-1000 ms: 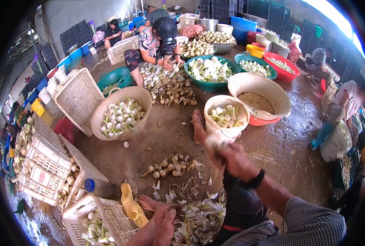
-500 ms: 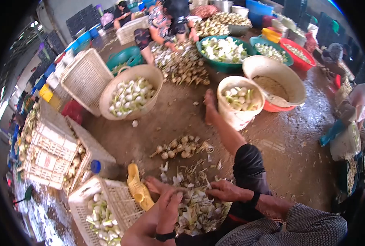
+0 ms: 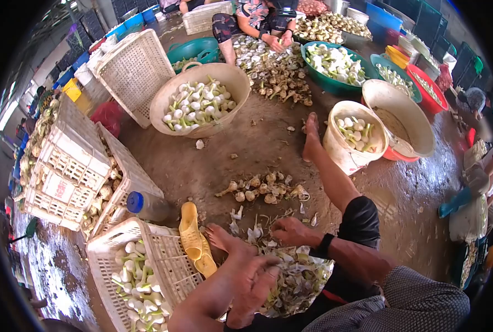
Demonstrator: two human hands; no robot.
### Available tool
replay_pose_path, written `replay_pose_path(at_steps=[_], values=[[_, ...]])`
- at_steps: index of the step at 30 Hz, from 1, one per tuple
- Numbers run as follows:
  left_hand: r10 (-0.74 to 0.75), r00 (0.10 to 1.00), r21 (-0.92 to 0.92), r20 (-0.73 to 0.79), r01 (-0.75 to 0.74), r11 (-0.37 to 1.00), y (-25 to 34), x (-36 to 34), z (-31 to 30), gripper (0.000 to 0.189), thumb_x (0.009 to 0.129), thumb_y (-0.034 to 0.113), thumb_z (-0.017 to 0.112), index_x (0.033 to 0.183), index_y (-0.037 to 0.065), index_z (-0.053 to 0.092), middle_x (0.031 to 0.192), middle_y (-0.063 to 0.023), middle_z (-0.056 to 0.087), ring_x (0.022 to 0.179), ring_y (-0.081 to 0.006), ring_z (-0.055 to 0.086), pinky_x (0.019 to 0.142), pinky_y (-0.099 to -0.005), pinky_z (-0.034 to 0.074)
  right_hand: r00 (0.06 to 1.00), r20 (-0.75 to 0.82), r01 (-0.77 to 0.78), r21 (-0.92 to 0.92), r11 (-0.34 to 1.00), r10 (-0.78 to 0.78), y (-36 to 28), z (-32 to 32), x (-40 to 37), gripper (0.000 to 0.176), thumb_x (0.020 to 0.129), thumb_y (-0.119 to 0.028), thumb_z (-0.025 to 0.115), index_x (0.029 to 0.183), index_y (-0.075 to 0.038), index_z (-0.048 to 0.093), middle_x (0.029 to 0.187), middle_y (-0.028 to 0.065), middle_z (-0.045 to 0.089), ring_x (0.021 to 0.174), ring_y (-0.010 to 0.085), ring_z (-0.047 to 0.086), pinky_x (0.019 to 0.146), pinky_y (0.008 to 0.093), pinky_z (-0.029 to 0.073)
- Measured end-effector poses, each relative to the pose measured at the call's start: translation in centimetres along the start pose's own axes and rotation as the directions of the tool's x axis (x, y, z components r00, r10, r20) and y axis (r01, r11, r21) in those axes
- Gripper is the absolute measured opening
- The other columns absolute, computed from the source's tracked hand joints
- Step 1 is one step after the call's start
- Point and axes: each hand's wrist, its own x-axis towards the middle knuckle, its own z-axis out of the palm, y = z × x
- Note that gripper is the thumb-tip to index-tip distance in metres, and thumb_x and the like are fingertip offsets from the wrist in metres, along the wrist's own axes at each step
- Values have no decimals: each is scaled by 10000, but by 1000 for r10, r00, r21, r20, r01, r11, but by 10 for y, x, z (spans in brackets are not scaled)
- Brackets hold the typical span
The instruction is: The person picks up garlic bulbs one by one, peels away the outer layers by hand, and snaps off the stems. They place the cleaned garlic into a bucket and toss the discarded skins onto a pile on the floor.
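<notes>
My left hand (image 3: 256, 288) is in front of my left shin, above a heap of garlic peelings (image 3: 299, 282) between my legs. Its fingers are curled inward, and whatever they may hold is hidden. Farther forward, my right hand (image 3: 293, 231) is closed and low over the far edge of the peelings. I cannot make out anything in its fingers. Beyond it, a small pile of unpeeled garlic bulbs (image 3: 266, 187) lies on the floor. Left of my left leg, a tilted white crate (image 3: 174, 260) holds peeled garlic bulbs (image 3: 138, 285) with green stems.
Yellow clogs (image 3: 191, 232) and a blue-capped jar (image 3: 147, 205) stand by the crate. Stacked crates (image 3: 72, 166) line the left. Ahead are a beige tub (image 3: 241, 83) and a white bucket (image 3: 335, 138) of garlic. A co-worker (image 3: 255, 19) sits by a garlic heap (image 3: 279, 83).
My hands have moved apart: the right went forward over the peelings, the left came back toward me. The view has shifted, and the co-worker's hands have come together.
</notes>
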Motion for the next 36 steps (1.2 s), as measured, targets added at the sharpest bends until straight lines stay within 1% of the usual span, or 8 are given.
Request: replay_pose_path(at_steps=[13,19,21,24,29,31,35,36], values=[[222,953,350,-203,-141,926,-47,60,-23,375,927,179,610,1239,-8,514,1088,-123,620,1026,-192,597,925,-302,437,997,12,-50,-650,758,76,75,12,126,327,782,-132,573,1107,-89,575,830,186,674,851,388,651,714,501,504],[309,320,431,-896,454,780,-131,185,-52,560,914,149,604,1389,-16,359,1193,-156,581,1145,-222,550,1107,-310,332,1000,-10,-7,-679,734,0,93,21,142,488,858,-162,530,1334,-85,455,936,177,686,914,359,653,737,480,514],[506,542,737,-671,562,376,-72,119,-31,654,915,136,590,1436,-20,227,1200,-128,572,1124,-242,557,1069,-332,379,995,58,-33,-563,826,79,94,20,134,513,874,-197,541,1360,-72,434,899,180,685,825,351,657,714,470,514],[164,963,570,-215,-13,822,-46,43,-12,369,937,173,599,1251,6,503,1086,-120,616,992,-227,619,852,-324,479,981,83,191,-471,861,-173,113,40,95,459,881,-237,564,1305,-81,484,788,165,663,730,348,651,650,462,515],[-120,989,61,83,115,992,26,5,0,326,954,191,595,1220,5,568,1069,-124,621,965,-255,632,776,-356,508,970,208,-123,-31,992,126,-23,5,4,430,906,-263,595,1285,-75,522,785,127,664,699,247,657,634,399,527],[397,902,377,-170,-312,872,-44,27,-8,357,957,206,602,1236,-10,551,1078,-135,610,991,-255,624,790,-373,507,920,324,-311,264,913,219,-42,2,-21,437,945,-242,592,1332,-65,494,860,92,674,725,145,644,641,316,523],[747,655,691,-113,-488,533,-64,43,-12,396,948,217,624,1250,-23,541,1033,-121,604,923,-209,620,814,-366,513,948,312,-231,550,803,59,-67,-9,-73,461,964,-280,603,1365,-102,461,876,46,677,704,81,599,656,246,505],[530,820,463,-216,-392,795,-40,27,3,392,945,238,628,1232,-18,548,985,-90,617,860,-197,622,759,-341,526,954,298,-203,546,813,38,-78,-15,-87,450,972,-269,593,1367,-102,459,874,40,676,708,81,595,659,249,505]])
